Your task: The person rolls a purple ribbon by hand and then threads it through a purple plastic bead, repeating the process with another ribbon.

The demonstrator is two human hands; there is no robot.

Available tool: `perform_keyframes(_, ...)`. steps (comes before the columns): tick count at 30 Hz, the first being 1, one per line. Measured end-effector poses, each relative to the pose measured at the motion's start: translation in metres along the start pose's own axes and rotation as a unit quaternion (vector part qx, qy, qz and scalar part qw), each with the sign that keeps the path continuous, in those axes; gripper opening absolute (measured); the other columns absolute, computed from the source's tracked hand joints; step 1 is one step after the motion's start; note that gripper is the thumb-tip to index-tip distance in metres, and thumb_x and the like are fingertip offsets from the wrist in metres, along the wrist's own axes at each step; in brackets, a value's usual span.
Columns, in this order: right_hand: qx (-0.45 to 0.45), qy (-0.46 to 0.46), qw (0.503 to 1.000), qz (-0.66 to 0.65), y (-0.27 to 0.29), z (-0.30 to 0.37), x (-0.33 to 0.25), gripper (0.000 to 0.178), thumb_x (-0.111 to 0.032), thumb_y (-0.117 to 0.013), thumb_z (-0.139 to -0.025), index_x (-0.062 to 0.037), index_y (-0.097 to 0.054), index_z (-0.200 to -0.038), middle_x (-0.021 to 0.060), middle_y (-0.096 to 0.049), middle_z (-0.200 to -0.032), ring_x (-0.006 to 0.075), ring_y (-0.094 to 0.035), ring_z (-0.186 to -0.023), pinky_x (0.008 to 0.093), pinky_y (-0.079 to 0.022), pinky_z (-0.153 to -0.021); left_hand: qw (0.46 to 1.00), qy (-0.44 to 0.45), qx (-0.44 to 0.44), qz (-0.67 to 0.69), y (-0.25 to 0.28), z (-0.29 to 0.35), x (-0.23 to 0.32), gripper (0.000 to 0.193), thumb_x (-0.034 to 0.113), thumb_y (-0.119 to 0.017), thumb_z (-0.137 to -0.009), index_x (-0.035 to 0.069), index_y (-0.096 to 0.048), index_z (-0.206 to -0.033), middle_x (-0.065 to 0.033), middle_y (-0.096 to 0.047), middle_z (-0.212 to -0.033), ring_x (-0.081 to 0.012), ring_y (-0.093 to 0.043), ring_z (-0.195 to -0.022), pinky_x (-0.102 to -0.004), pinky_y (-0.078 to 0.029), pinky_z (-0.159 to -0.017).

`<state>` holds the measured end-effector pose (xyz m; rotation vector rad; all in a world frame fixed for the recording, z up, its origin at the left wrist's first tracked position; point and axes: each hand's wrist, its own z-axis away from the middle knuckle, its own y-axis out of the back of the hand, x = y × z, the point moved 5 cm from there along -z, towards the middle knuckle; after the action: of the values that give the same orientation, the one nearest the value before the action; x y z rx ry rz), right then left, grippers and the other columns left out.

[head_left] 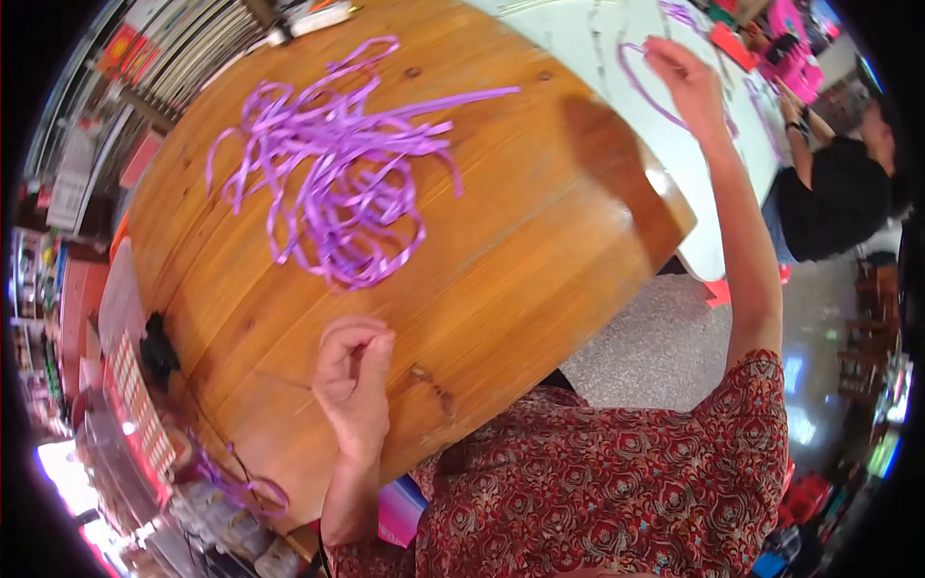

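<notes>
A loose tangle of shiny purple ribbon point(352, 197) lies on the wooden table, in front of me and to the left. Just on my side of it is my left hand point(356, 380), its fingers curled in toward the thumb; whether anything small is pinched there I cannot make out. My right hand point(686, 82) is stretched far out to the right, over the white table. Its fingertips are closed on one end of a single purple strip point(647, 91), which curves down below the hand.
The wooden table point(520, 241) meets a white table point(708, 246) on the right. A person in black point(833, 197) works beside the white table. More purple strip point(270, 496) hangs near the left edge, by bagged goods. Packed shelves point(183, 63) stand at the far left.
</notes>
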<state>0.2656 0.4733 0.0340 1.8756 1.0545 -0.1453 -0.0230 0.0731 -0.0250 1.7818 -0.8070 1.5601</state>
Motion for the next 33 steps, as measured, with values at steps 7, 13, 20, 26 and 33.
perform_keyframes(7, -0.173, 0.314, 0.923, -0.142, -0.118, 0.082, -0.198, 0.018, -0.009, -0.066, -0.081, -0.0051, -0.067, -0.098, 0.0072, -0.065, -0.093, 0.0200, -0.062, -0.087, 0.0293, -0.050, -0.076, 0.998, 0.010, -0.038, 0.051, 0.006, 0.012, 0.004, 0.005, -0.003, -0.060, -0.084, 0.000, -0.057, -0.087, -0.0053, -0.055, -0.090, -0.0102, -0.051, -0.080, -0.0216, -0.042, -0.071)
perform_keyframes(13, -0.187, 0.378, 0.872, -0.246, -0.155, 0.103, -0.279, 0.016, -0.007, -0.068, -0.077, -0.0057, -0.066, -0.092, 0.0072, -0.062, -0.091, 0.0242, -0.060, -0.085, 0.0341, -0.049, -0.074, 1.000, -0.013, -0.009, 0.003, 0.033, 0.024, 0.006, 0.004, -0.001, -0.056, -0.087, -0.002, -0.057, -0.091, -0.0076, -0.053, -0.094, -0.0131, -0.055, -0.079, -0.0244, -0.046, -0.073)
perform_keyframes(20, -0.226, 0.440, 0.850, -0.178, -0.182, 0.109, -0.314, 0.017, -0.008, -0.065, -0.074, -0.0073, -0.066, -0.090, 0.0050, -0.059, -0.097, 0.0241, -0.056, -0.091, 0.0349, -0.046, -0.079, 1.000, -0.012, 0.017, 0.023, 0.053, 0.027, 0.004, 0.007, -0.004, -0.055, -0.087, -0.002, -0.057, -0.094, -0.0070, -0.052, -0.095, -0.0126, -0.055, -0.078, -0.0237, -0.047, -0.072)
perform_keyframes(26, -0.216, 0.509, 0.832, -0.053, -0.195, 0.117, -0.318, 0.020, -0.011, -0.062, -0.070, -0.0093, -0.066, -0.089, 0.0027, -0.057, -0.104, 0.0234, -0.052, -0.099, 0.0370, -0.041, -0.087, 1.000, -0.020, -0.004, 0.010, 0.059, 0.023, 0.006, 0.006, -0.004, -0.055, -0.087, -0.002, -0.058, -0.091, -0.0068, -0.054, -0.094, -0.0120, -0.056, -0.077, -0.0231, -0.047, -0.071)
perform_keyframes(33, -0.237, 0.514, 0.822, -0.067, -0.192, 0.115, -0.324, 0.012, -0.013, -0.063, -0.076, -0.0107, -0.065, -0.088, 0.0004, -0.059, -0.098, 0.0214, -0.053, -0.098, 0.0380, -0.040, -0.086, 0.999, -0.038, -0.002, -0.008, 0.062, 0.018, 0.015, 0.005, -0.004, -0.056, -0.086, -0.002, -0.058, -0.090, -0.0060, -0.055, -0.091, -0.0118, -0.056, -0.076, -0.0221, -0.046, -0.069)
